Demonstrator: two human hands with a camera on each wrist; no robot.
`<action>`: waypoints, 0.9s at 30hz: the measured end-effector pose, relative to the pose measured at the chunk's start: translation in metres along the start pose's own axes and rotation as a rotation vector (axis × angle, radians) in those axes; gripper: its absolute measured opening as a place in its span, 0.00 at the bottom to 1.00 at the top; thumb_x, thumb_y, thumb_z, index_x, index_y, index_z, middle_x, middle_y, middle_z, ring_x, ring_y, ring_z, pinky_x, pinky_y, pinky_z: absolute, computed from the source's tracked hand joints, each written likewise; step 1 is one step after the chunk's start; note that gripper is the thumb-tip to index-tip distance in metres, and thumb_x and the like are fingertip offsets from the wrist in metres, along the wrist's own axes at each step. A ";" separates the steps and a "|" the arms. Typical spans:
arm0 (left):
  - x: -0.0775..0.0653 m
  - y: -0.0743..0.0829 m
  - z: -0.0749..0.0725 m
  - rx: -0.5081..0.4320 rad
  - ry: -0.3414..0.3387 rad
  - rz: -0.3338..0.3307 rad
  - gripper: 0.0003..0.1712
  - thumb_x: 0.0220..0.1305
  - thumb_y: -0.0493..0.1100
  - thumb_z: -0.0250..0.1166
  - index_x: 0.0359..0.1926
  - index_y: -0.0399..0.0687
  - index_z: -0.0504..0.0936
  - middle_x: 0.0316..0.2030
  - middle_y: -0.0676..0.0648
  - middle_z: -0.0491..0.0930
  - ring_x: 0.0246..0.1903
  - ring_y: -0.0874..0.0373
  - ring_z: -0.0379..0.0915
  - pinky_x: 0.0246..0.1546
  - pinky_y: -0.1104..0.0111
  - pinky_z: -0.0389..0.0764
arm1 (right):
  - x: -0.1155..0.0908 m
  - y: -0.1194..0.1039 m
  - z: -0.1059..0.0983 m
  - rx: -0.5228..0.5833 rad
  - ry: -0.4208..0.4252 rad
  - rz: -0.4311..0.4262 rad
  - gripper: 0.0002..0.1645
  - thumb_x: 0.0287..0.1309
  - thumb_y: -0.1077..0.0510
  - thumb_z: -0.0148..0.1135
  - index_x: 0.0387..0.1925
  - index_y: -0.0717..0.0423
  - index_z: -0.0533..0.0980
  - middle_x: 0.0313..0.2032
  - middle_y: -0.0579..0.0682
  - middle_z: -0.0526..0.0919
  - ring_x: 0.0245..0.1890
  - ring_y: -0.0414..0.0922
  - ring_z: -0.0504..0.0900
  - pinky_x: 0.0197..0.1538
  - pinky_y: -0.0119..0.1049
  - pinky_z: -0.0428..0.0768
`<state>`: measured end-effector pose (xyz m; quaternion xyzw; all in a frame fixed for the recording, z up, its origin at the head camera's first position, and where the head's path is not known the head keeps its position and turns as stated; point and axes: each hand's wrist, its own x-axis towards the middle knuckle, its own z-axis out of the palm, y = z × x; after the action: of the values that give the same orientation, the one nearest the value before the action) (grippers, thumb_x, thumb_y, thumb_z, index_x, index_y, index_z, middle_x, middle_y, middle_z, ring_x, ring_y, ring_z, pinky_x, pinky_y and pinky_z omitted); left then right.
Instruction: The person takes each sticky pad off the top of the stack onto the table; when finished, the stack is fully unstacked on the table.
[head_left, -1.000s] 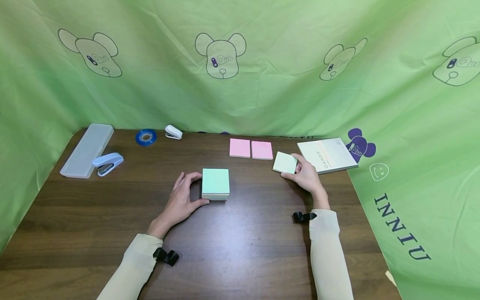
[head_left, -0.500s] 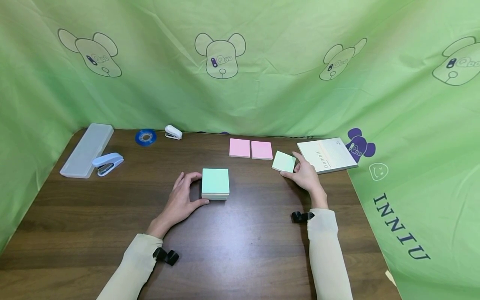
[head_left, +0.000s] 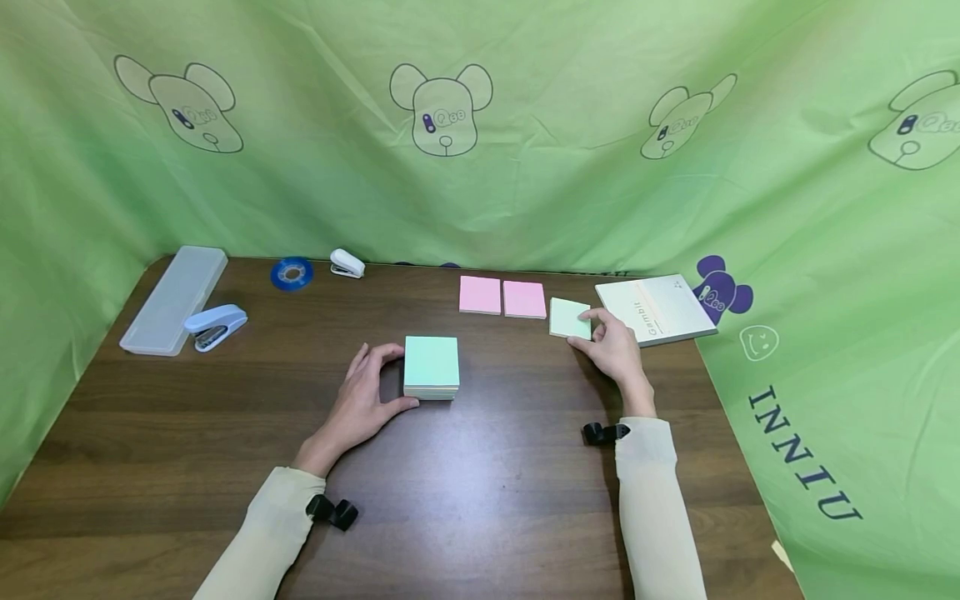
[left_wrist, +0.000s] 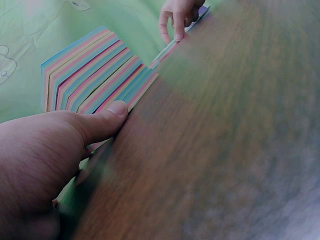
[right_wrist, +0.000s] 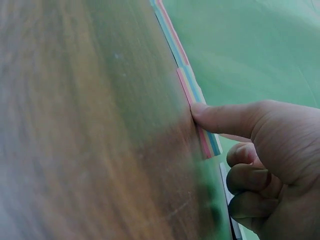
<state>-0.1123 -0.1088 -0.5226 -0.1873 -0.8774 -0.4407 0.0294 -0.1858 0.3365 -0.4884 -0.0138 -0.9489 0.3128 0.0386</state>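
A tall stack of sticky notes (head_left: 431, 363), mint green on top, stands mid-table. Its sides show many coloured layers in the left wrist view. My left hand (head_left: 362, 392) holds it at its left side, thumb at the front edge and index finger at the back corner. Over to the right, my right hand (head_left: 615, 346) pinches a thin pale-green sticky note pad (head_left: 568, 317) between thumb and index finger. In the right wrist view, the thumb presses the striped edge of that pad (right_wrist: 187, 85); the other fingers are curled. Two pink sticky note pads (head_left: 480, 295) lie just left of it.
A white notebook (head_left: 656, 310) lies right of the right hand. Along the back left are a translucent pencil case (head_left: 174, 300), a lavender stapler (head_left: 216, 327), a blue tape roll (head_left: 292, 273) and a small white stapler (head_left: 347, 264). A green curtain borders the table.
The pale-green pad has turned from slanted to nearly straight and shifted slightly back, closer in line with the pink pads. My left hand and the stack have stayed put.
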 end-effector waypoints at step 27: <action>0.001 0.000 0.000 0.007 -0.001 -0.004 0.51 0.55 0.39 0.89 0.73 0.40 0.68 0.69 0.36 0.78 0.74 0.39 0.72 0.89 0.44 0.42 | 0.016 0.008 0.032 -0.107 0.205 0.061 0.26 0.72 0.49 0.74 0.69 0.43 0.85 0.22 0.45 0.78 0.23 0.51 0.76 0.25 0.48 0.72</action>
<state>-0.1131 -0.1087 -0.5228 -0.1858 -0.8793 -0.4375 0.0287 -0.2040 0.3248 -0.5176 -0.0767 -0.9545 0.2595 0.1253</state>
